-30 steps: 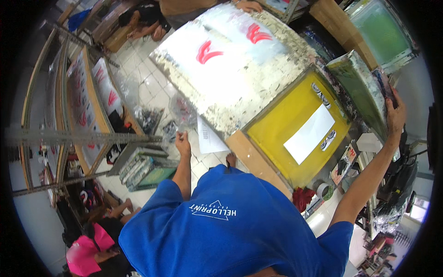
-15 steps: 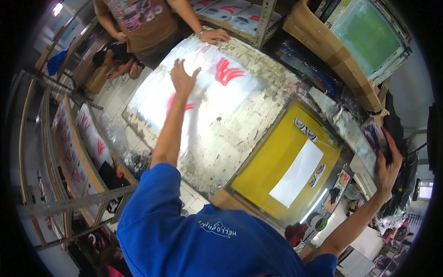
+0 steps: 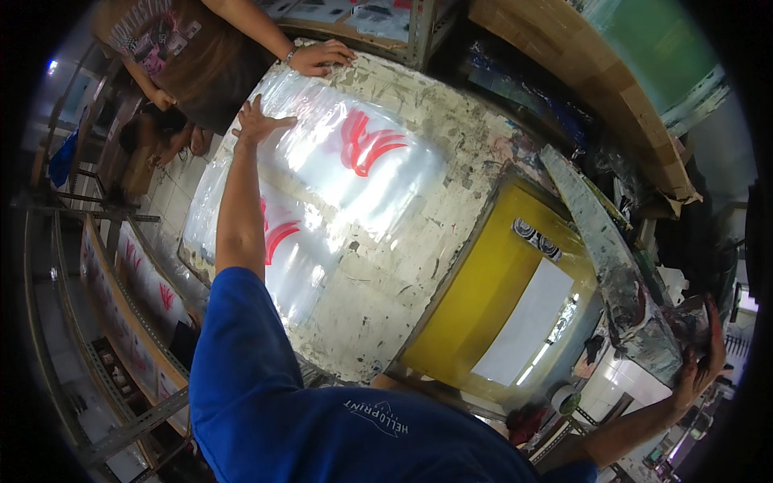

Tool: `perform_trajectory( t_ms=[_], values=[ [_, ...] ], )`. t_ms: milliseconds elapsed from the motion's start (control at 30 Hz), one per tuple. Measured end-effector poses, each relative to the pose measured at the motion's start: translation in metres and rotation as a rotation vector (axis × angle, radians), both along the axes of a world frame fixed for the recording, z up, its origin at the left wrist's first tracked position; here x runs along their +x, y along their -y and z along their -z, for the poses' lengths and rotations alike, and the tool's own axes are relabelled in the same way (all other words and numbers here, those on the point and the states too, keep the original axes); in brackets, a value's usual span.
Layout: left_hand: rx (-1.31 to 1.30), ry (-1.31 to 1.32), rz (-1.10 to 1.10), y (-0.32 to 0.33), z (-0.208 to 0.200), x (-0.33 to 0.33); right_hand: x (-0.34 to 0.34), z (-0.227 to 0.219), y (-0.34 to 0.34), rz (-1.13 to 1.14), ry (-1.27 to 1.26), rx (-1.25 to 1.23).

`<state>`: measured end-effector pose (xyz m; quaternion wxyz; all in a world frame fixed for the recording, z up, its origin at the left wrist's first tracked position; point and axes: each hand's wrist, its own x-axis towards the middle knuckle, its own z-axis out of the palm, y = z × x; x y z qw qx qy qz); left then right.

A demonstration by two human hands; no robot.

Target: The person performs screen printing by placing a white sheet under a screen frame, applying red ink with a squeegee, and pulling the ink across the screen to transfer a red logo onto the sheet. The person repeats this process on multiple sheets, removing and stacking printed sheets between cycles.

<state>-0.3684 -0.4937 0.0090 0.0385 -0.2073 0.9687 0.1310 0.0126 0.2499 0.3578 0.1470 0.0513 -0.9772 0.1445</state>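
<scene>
At the far left of a worn, paint-flecked table (image 3: 386, 302) lies clear plastic sheeting (image 3: 330, 197) with red brush-like marks. My left hand (image 3: 256, 125) rests on its far edge with fingers spread. At the right, my right hand (image 3: 699, 366) is closed round the near end of a long, paint-smeared bar (image 3: 624, 282), beside a dark lump whose kind I cannot make out. Between my arms lies a yellow printing screen (image 3: 463, 302), with a white paper strip (image 3: 527, 322) and a black-and-white patterned patch (image 3: 535, 239) on it.
Another person's hand (image 3: 320, 58) lies on the table's far edge; a second person (image 3: 153, 145) is low by the floor behind. Drying racks (image 3: 145, 338) with printed sheets stand at left. Cardboard (image 3: 596, 80) and a green screen (image 3: 652, 48) stand at far right.
My left hand has shifted outward to the sheeting's far edge. My right hand has come lower and nearer, and the smeared bar's near end has swung with it. The view has also shifted.
</scene>
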Motion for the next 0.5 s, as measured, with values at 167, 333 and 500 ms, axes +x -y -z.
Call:
perform_trajectory(
  t_ms=[167, 333, 500],
  values=[
    [-0.014, 0.011, 0.078, -0.058, -0.007, 0.039, -0.004, 0.001, -0.014, -0.152, -0.031, -0.071],
    [0.106, 0.025, 0.083, -0.092, -0.023, 0.076, -0.013, 0.000, -0.004, -0.056, 0.000, -0.070],
    [-0.200, -0.528, 0.187, -0.158, -0.023, 0.127, -0.019, 0.004, 0.002, -0.181, -0.030, -0.097]
  ],
)
